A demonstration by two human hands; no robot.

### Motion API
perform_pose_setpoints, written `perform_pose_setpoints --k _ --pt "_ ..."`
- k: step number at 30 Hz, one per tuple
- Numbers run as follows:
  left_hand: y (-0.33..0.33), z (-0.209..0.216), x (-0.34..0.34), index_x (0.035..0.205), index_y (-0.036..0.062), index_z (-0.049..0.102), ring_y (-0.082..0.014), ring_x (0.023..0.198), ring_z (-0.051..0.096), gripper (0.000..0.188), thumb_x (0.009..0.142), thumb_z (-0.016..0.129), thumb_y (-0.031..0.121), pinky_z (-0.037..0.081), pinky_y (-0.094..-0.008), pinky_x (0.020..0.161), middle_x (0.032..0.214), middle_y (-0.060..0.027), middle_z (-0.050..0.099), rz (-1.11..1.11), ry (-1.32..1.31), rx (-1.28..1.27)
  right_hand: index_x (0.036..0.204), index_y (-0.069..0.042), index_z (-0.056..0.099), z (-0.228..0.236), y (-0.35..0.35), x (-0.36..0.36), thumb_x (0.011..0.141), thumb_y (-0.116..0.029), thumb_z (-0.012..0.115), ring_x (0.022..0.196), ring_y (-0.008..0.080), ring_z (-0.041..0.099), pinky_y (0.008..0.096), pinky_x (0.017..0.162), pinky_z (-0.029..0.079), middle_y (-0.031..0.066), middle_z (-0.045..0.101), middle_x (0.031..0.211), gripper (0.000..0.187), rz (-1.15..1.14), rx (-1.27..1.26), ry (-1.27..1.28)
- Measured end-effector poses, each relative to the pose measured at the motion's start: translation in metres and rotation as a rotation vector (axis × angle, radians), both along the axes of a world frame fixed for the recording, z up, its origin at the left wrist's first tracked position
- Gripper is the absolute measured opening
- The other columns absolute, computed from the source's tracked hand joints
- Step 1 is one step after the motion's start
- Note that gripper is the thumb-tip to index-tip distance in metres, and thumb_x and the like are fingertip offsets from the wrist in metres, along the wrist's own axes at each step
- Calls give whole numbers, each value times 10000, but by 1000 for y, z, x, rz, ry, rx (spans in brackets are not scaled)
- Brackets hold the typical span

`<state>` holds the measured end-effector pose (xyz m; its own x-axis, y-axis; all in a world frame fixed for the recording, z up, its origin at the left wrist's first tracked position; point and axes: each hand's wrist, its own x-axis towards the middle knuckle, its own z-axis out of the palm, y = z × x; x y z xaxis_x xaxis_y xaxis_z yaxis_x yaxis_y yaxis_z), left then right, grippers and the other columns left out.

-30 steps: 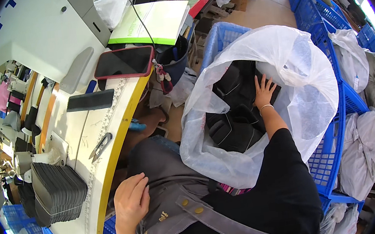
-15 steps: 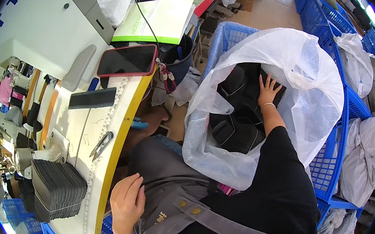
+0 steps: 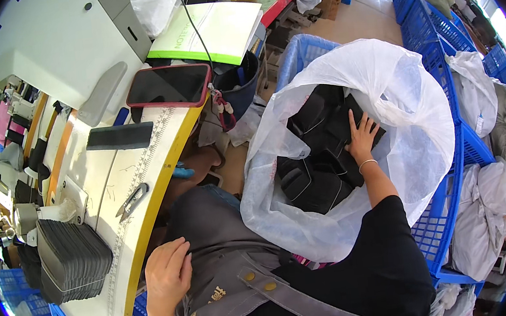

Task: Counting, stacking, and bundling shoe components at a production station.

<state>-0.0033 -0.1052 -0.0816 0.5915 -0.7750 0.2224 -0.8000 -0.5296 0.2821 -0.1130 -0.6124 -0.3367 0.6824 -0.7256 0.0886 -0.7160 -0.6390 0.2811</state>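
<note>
My right hand (image 3: pixel 362 137) reaches into a large white plastic bag (image 3: pixel 419 100) that lines a blue crate (image 3: pixel 309 50). Its fingers are spread and rest on a black bundle (image 3: pixel 343 125) inside. Around it lie several more black bundles (image 3: pixel 314 182), some tied with a thin pale band. My left hand (image 3: pixel 167 272) is over my lap, beside the table's yellow edge; its fingers are loosely bent, and nothing shows in them. On the table at left stands a banded stack of dark curved pieces (image 3: pixel 74 260), apart from the left hand.
The white table (image 3: pixel 100 205) carries thread snips (image 3: pixel 132 201), a dark strip (image 3: pixel 119 137), a red-cased phone (image 3: pixel 168 85) and a notebook (image 3: pixel 209 30). A dark bin (image 3: pixel 242 88) stands beyond its edge. Blue crates (image 3: pixel 445 199) with white bags (image 3: pixel 478 220) line the right side.
My right hand has shifted slightly toward me over the black bundles in the bag. The whole view has shifted a little. My left hand keeps its loose pose.
</note>
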Motion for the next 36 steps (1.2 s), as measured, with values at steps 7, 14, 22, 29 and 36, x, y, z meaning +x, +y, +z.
perform_pose_setpoints --k 7,14,22,29,36 --pt "-9 -2 7 965 7 653 -313 885 641 264 705 691 -17 514 -388 790 1003 -128 662 -11 42 -41 1513 -238 210 29 5 -38 480 -275 872 1330 443 246 637 1065 212 243 242 1432 1227 71 40 -393" --pt "-26 -14 13 989 20 657 -315 945 635 250 742 695 17 509 -388 824 1048 -136 663 -88 239 -132 1492 -26 161 44 -2 -37 558 -264 849 1302 462 296 531 1061 295 284 287 1411 1183 119 205 -585" --pt "-26 -24 12 1019 25 646 -312 955 631 267 760 704 59 501 -390 847 1042 -130 663 -125 227 -165 1518 -199 -88 9 2 -6 517 -355 876 1408 455 118 678 1064 183 261 67 1531 1399 -190 481 -296" --pt "-13 -39 11 1016 16 647 -321 970 633 249 774 687 62 502 -386 855 1044 -144 667 -69 326 -19 1514 -235 -92 14 -16 7 501 -406 896 1407 462 117 703 1040 205 250 65 1532 1425 -200 442 -397" --pt "-30 -45 17 1013 15 652 -324 969 631 248 772 686 62 498 -391 859 1042 -148 665 -41 361 -13 1510 -227 -126 4 -36 13 498 -542 862 1394 470 156 700 1048 172 271 147 1505 1449 -191 412 -349"
